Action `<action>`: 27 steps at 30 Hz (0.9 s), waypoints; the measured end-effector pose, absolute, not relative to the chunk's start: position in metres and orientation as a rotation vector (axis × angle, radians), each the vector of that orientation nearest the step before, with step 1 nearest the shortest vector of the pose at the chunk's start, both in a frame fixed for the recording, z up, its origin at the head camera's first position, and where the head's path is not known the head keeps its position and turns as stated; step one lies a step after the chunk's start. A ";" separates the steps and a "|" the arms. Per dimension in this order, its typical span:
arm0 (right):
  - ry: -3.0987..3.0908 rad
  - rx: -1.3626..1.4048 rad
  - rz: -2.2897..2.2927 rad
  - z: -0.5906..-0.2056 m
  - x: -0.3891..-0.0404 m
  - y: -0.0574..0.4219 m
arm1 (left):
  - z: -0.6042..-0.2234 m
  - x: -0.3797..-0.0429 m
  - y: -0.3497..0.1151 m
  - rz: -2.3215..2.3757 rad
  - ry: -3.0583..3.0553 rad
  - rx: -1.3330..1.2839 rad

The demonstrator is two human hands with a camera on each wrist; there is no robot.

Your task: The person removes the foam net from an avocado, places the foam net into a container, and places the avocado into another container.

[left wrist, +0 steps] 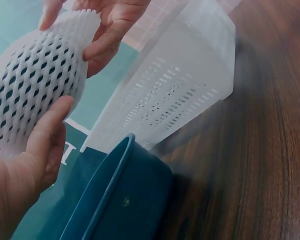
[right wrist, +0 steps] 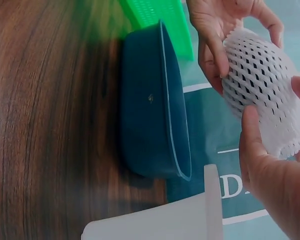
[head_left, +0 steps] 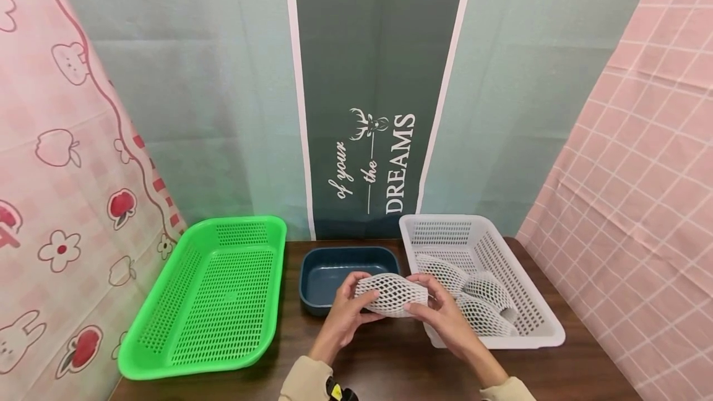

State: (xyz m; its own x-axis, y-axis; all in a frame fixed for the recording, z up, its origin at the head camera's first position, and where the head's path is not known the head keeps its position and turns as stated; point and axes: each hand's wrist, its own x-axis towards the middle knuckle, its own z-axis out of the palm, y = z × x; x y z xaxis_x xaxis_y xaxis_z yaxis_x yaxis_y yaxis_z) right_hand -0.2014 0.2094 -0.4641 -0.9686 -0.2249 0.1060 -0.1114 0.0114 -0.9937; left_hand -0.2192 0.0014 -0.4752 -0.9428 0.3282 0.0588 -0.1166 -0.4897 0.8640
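Both hands hold a white foam fruit net between them, in front of the blue basin. The left hand grips its left end, with the thumb on the near side. At the other end, the right hand pinches the net between thumb and fingers. In the left wrist view the net bulges in the middle, and dark shows through its diamond holes; I cannot tell whether something is inside. The right wrist view shows the net's scalloped edge close to the right fingers.
A green basket stands on the left of the brown table. The dark blue basin sits in the middle. On the right, a white basket contains several foam nets. Fabric curtains hang behind and at both sides.
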 end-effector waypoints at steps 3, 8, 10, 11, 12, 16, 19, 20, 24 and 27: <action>2.123 -0.387 -2.137 -0.468 -0.204 0.210 | -0.475 -0.219 -0.002 2.482 1.419 0.337; 2.094 -0.495 -2.153 -0.462 -0.202 0.205 | -0.473 -0.219 -0.009 2.453 1.429 0.395; 2.095 -0.518 -2.152 -0.457 -0.200 0.202 | -0.471 -0.218 -0.013 2.433 1.439 0.421; 2.086 -0.511 -2.152 -0.455 -0.199 0.201 | -0.470 -0.218 -0.014 2.419 1.449 0.429; 2.086 -0.521 -2.149 -0.452 -0.199 0.200 | -0.468 -0.218 -0.016 2.404 1.460 0.433; 2.075 -0.561 -2.133 -0.446 -0.196 0.198 | -0.465 -0.216 -0.022 2.350 1.511 0.448; 2.060 -0.603 -2.125 -0.444 -0.195 0.196 | -0.464 -0.215 -0.026 2.330 1.546 0.479; 2.054 -0.614 -2.124 -0.444 -0.195 0.196 | -0.464 -0.214 -0.027 2.327 1.558 0.490; 2.046 -0.661 -2.114 -0.445 -0.194 0.194 | -0.465 -0.211 -0.031 2.332 1.577 0.534; 2.015 -0.699 -2.108 -0.447 -0.194 0.192 | -0.465 -0.208 -0.034 2.333 1.586 0.544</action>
State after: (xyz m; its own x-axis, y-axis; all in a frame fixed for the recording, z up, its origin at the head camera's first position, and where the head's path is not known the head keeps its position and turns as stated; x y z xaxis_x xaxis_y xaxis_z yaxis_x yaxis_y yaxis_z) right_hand -0.1938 0.1921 -0.4473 -0.8818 -0.4117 0.2302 -0.2113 -0.0917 -0.9731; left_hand -0.2083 -0.0337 -0.4653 -0.8937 0.4208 0.1558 -0.0098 -0.3656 0.9307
